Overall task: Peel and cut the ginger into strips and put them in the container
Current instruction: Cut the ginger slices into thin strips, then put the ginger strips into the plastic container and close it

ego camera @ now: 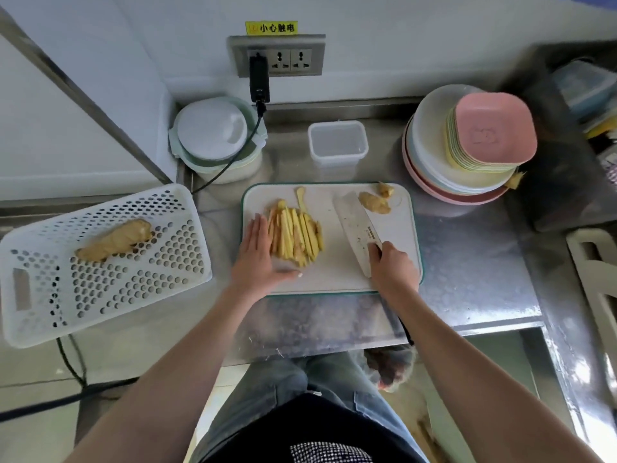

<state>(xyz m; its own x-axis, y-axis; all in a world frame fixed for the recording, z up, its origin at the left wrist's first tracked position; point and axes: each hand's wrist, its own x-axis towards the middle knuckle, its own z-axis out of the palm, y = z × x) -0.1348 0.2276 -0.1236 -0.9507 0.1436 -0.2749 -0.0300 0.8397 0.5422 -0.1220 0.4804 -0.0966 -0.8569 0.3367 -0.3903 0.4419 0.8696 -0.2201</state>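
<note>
Cutting looking mostly done: ginger strips (295,236) lying piled on cutting board (394,228), none sitting in container (337,144) yet, which is standing behind the board on the counter (467,262). Unpeeled chunks (375,200) waiting beside the knife (355,228); whole ginger (115,240) lying in basket (100,262). Left hand (258,253) lying flat, fingers (258,228) straight, touching the pile's left edge. Right hand (392,265) gripping the knife handle, blade resting right of the strips.
</note>
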